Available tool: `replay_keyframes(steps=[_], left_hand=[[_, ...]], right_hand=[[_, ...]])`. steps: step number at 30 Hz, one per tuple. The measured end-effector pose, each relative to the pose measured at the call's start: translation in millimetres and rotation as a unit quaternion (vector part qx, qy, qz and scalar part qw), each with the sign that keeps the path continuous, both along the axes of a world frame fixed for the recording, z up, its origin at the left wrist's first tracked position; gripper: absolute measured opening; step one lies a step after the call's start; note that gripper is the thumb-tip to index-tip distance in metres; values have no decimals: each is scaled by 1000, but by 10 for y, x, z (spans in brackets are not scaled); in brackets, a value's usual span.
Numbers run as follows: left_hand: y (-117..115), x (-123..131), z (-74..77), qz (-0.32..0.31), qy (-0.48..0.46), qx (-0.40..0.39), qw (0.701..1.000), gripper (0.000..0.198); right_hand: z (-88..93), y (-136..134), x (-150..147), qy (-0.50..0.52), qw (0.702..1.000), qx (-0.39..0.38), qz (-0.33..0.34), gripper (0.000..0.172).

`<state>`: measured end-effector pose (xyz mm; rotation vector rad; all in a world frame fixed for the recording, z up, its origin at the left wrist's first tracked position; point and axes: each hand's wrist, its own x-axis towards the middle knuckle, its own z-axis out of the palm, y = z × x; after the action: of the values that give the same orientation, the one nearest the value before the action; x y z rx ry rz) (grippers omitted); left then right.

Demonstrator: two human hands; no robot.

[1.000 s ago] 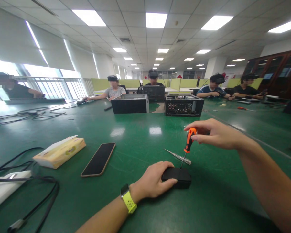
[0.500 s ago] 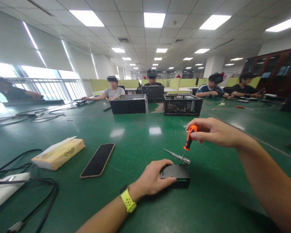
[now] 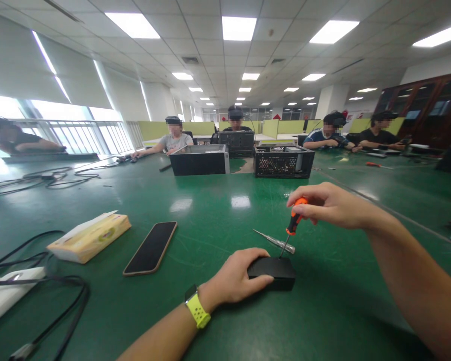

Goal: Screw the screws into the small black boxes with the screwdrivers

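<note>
Green office table (image 3: 210, 210): left hand (image 3: 235, 281) clasps black box (image 3: 276, 271), right hand (image 3: 330, 205) grips screwdriver (image 3: 293, 220).

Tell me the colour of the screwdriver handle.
The screwdriver handle is orange with black, best seen in the head view.

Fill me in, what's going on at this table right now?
A person is at a green table. The left hand grips a small black box that lies flat on it. The right hand holds an orange-handled screwdriver upright by its top, with the tip on the box's upper face. A bare metal tool lies just behind the box. A phone and tissues lie to the left. Other people sit across the table, behind two computer cases.
</note>
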<state>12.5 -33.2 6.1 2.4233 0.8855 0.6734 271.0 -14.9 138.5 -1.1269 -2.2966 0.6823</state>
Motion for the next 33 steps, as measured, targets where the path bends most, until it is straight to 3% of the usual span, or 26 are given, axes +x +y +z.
replay_keyframes(steps=[6, 16, 27, 33], left_hand=[[10, -2, -34, -3, -11, -5, 1000, 41], [6, -1, -15, -7, -12, -12, 1000, 40], [34, -15, -42, -12, -38, -25, 999, 42], [33, -1, -33, -4, -27, -24, 999, 42]], right_hand=[[12, -45, -18, -25, 998, 63, -18, 38], [11, -31, -47, -57, 991, 117, -36, 29], [2, -44, -59, -51, 992, 107, -38, 36], [-1, -45, -68, -61, 990, 122, -41, 29]])
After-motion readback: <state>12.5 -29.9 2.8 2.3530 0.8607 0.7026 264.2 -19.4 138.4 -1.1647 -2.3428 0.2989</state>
